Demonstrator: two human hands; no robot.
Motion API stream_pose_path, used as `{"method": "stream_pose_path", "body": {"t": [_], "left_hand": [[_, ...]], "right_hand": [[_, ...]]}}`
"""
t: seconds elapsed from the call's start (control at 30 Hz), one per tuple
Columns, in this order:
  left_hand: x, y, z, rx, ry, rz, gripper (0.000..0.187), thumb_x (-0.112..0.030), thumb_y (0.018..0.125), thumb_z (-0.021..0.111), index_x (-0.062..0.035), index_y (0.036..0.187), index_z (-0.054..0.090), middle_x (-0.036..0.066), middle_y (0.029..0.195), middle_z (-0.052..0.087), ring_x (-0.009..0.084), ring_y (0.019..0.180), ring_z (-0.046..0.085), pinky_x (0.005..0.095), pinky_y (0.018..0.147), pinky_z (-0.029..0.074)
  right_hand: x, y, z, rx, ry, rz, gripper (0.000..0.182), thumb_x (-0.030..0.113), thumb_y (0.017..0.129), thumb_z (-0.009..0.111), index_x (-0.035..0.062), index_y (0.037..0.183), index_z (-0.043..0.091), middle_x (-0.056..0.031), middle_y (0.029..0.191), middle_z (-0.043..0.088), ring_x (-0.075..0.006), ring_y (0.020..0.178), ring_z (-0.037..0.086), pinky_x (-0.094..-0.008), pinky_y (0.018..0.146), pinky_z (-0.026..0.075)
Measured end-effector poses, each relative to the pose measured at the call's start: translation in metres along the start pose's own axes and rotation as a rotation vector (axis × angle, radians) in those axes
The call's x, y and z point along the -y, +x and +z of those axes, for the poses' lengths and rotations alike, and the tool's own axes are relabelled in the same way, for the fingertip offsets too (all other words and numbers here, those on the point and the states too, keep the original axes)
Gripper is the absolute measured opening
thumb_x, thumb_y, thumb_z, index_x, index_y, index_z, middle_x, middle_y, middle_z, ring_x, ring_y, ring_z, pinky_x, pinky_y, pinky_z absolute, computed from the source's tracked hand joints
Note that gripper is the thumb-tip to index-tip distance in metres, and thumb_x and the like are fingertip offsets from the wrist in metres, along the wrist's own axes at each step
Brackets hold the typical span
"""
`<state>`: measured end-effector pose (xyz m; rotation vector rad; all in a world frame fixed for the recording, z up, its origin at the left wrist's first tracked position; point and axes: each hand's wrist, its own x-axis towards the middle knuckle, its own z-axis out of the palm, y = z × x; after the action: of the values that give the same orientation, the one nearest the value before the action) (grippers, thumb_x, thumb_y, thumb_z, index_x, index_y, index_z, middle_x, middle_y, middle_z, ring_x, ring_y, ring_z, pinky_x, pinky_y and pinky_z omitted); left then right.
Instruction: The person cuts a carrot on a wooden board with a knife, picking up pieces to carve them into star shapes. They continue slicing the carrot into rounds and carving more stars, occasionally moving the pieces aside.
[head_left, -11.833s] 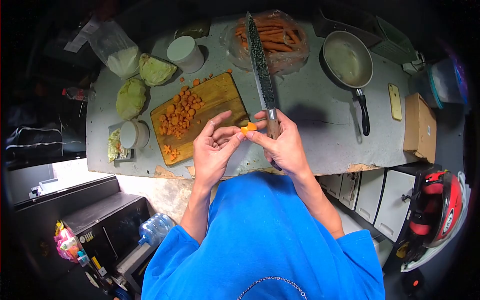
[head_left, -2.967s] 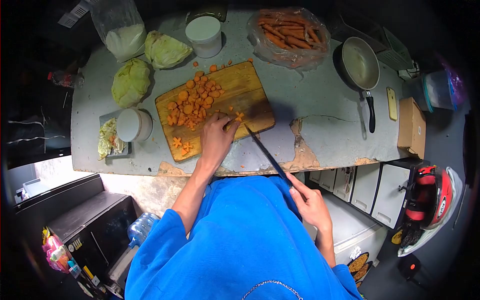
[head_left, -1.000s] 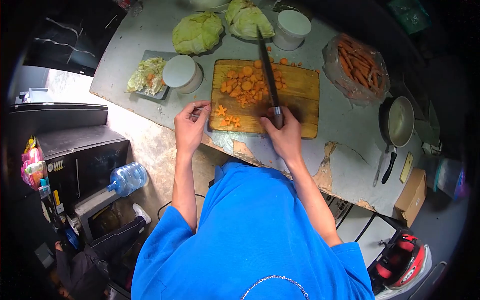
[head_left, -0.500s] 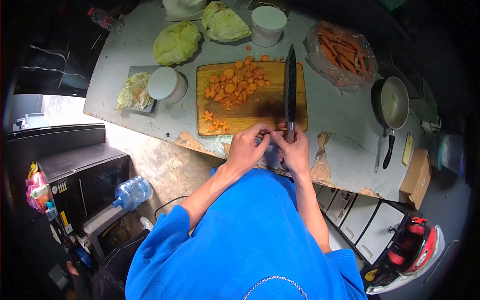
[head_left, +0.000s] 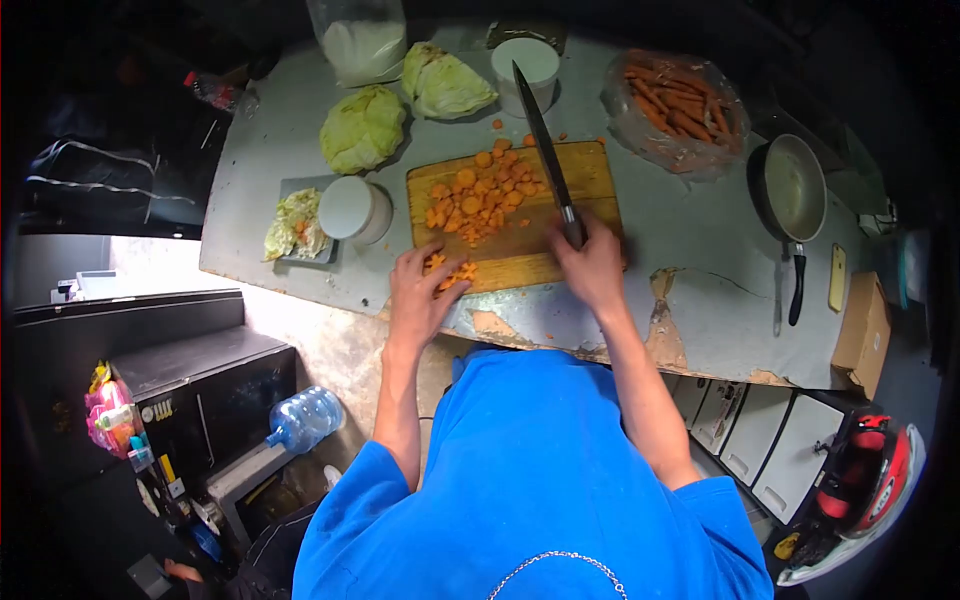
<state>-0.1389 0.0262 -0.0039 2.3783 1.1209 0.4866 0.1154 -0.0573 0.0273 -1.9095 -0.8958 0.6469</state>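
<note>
A long dark-bladed knife (head_left: 545, 145) is in my right hand (head_left: 592, 262), which is wrapped round its handle, somewhat blurred by motion. Its blade points away from me over the right part of the wooden cutting board (head_left: 585, 190). At the board's near left corner, my left hand (head_left: 415, 300) curves with thumb and fingers apart around a few star-shaped carrot pieces (head_left: 460, 274). The fingers partly cover these pieces. Farther up the board lies a loose heap of carrot slices and chunks (head_left: 480, 195).
Two cabbage pieces (head_left: 362, 130) lie behind the board. A lidded white tub (head_left: 350, 210) stands beside a tray of cabbage scraps (head_left: 298, 225) on the left. To the right are a bag of carrots (head_left: 680, 110), a frying pan (head_left: 795, 190) and a phone-like yellow object (head_left: 837, 278).
My hands have moved apart. The left went to the star-shaped carrot pieces at the board's corner; the right moved forward with the knife, whose tip now leans left.
</note>
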Motion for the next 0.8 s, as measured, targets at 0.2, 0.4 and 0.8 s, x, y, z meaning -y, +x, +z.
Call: {"method": "stream_pose_path", "body": {"t": [0.2, 0.4, 0.8], "left_hand": [[-0.025, 0.013, -0.012, -0.076, -0.083, 0.018, 0.04, -0.017, 0.088, 0.078, -0.0105, 0.128, 0.075, 0.015, 0.143, 0.059, 0.0379, 0.133, 0.047, 0.05, 0.112, 0.04], [-0.014, 0.069, 0.008, -0.17, -0.063, 0.066, 0.037, -0.02, 0.086, 0.078, -0.0046, 0.119, 0.075, 0.01, 0.128, 0.068, 0.0334, 0.124, 0.055, 0.0458, 0.103, 0.043], [-0.016, 0.093, -0.003, 0.003, -0.058, 0.084, 0.031, -0.016, 0.083, 0.082, -0.0003, 0.109, 0.073, 0.014, 0.093, 0.065, 0.0354, 0.096, 0.059, 0.0439, 0.086, 0.048]], "right_hand": [[-0.004, -0.045, -0.034, -0.061, -0.078, 0.035, 0.033, 0.022, 0.094, 0.072, -0.0039, 0.112, 0.066, -0.0214, 0.075, 0.066, -0.0329, 0.066, 0.065, -0.042, 0.066, 0.051], [-0.024, -0.082, -0.049, -0.013, -0.048, 0.148, 0.029, 0.019, 0.095, 0.073, -0.0024, 0.112, 0.066, -0.0178, 0.072, 0.065, -0.0263, 0.063, 0.064, -0.0395, 0.065, 0.052], [-0.023, -0.104, -0.06, 0.057, -0.108, 0.156, 0.031, 0.021, 0.096, 0.073, -0.0024, 0.116, 0.067, -0.0107, 0.061, 0.055, -0.0188, 0.055, 0.051, -0.0357, 0.057, 0.045]]}}
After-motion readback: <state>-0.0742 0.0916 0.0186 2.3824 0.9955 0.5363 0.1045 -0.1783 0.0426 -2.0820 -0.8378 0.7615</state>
